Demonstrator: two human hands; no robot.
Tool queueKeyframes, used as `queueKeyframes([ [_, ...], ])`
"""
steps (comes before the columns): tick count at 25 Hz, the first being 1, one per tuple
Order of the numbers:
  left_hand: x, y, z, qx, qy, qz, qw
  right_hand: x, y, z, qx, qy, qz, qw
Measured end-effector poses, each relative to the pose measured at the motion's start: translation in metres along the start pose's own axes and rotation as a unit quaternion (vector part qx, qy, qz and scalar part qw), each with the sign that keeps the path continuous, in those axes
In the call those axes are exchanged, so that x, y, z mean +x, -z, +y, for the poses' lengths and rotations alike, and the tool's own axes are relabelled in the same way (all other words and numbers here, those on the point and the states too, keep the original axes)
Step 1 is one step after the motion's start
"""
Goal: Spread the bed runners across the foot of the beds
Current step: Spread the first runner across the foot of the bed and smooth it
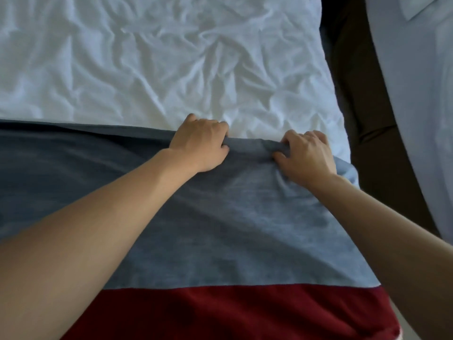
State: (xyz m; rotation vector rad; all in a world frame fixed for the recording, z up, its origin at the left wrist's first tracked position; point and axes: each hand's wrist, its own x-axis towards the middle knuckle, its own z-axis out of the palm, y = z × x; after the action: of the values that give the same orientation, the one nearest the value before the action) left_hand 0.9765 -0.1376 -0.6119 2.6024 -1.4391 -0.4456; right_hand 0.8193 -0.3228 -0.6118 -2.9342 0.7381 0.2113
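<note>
A bed runner, grey-blue with a dark red band along its near side, lies across the foot of a bed with a wrinkled white sheet. My left hand grips the runner's far edge, fingers curled under the bunched cloth. My right hand pinches the same edge a little to the right, close to the bed's right side. Between the two hands the edge is rolled into a small fold. The runner reaches out of view at the left.
A dark gap of floor runs along the right side of this bed. Beyond it stands a second bed with white linen at the far right.
</note>
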Motion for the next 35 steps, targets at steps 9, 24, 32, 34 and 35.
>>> queueKeyframes([
  [9, 0.086, -0.003, 0.116, 0.049, -0.015, -0.135, 0.99, 0.011, 0.0, 0.054, 0.029, 0.125, -0.018, 0.992],
  [24, 0.071, -0.021, 0.159, 0.067, -0.059, -0.125, 0.988, -0.045, -0.019, 0.093, 0.088, 0.076, 0.062, 0.991],
  [32, 0.063, -0.018, 0.171, 0.034, -0.062, -0.06, 0.996, -0.037, -0.007, 0.097, 0.103, 0.072, 0.039, 0.991],
  [34, 0.07, -0.013, 0.171, 0.028, -0.06, -0.045, 0.997, -0.032, -0.003, 0.104, 0.122, 0.059, 0.042, 0.99],
  [35, 0.075, -0.01, 0.17, 0.029, -0.059, -0.036, 0.997, -0.029, -0.003, 0.108, 0.118, 0.053, 0.037, 0.991],
])
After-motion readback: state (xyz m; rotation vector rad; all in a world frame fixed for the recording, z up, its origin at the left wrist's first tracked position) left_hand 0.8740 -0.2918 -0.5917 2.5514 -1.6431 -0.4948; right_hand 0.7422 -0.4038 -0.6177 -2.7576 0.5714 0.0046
